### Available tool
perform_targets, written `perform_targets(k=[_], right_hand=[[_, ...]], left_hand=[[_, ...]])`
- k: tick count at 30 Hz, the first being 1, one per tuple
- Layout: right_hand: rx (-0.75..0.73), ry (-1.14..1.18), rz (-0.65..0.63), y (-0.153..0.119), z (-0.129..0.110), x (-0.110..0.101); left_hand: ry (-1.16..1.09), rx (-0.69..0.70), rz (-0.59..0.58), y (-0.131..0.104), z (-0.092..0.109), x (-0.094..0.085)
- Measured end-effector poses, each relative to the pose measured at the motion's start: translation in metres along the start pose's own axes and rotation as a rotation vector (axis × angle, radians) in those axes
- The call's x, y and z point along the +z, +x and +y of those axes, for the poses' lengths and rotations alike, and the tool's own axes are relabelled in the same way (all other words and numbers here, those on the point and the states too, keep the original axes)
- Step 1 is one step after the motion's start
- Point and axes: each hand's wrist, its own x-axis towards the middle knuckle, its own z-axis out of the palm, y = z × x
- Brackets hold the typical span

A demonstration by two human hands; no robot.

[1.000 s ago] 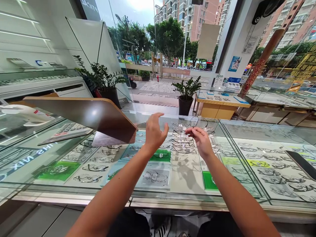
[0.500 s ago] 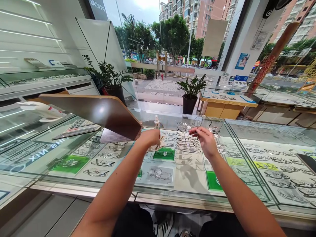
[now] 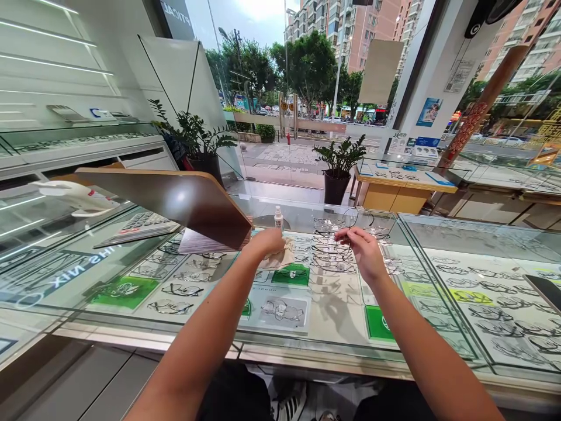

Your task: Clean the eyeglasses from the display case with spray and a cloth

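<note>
My right hand is closed, pinching a pair of thin-framed eyeglasses above the glass counter. The round lenses of these glasses stand up just beyond my fingertips. Over to the left, my left hand curls onto a beige cloth, which spreads out below and to the right of it. Most of that hand's fingertips are hidden behind the hand and the cloth. Just behind it stands a small white spray bottle. Rows of eyeglasses show through the glass between and below my hands.
A brown-backed mirror or board tilts over the counter at left, near a calculator and a white device. At the far right lies a dark phone-like slab. Potted plants stand beyond the counter.
The beige cloth has come into fuller view, spreading under my left hand, which has shifted slightly left. My right hand keeps hold of the eyeglasses at nearly the same spot.
</note>
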Motion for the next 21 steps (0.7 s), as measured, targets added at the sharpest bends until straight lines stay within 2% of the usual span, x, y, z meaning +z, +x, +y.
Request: perform_targets(k=[8,10,15,21], right_hand=[[-0.007,-0.006,-0.008,0.0,-0.002,0.001],[0.0,0.008,-0.021,-0.001,-0.003,0.001],[0.027,0.026,-0.089,-0.003,-0.005,0.003],[0.026,-0.046,-0.135,-0.004,-0.005,0.005]], left_hand=[[-0.298,0.076,0.055,-0.003,0.014,-0.013],[-0.453,0.084,0.007,-0.008,0.018,-0.015],[-1.027,0.135,-0.213,-0.023,0.032,-0.022],[-1.28,0.223,-0.253,-0.036,0.049,-0.024]])
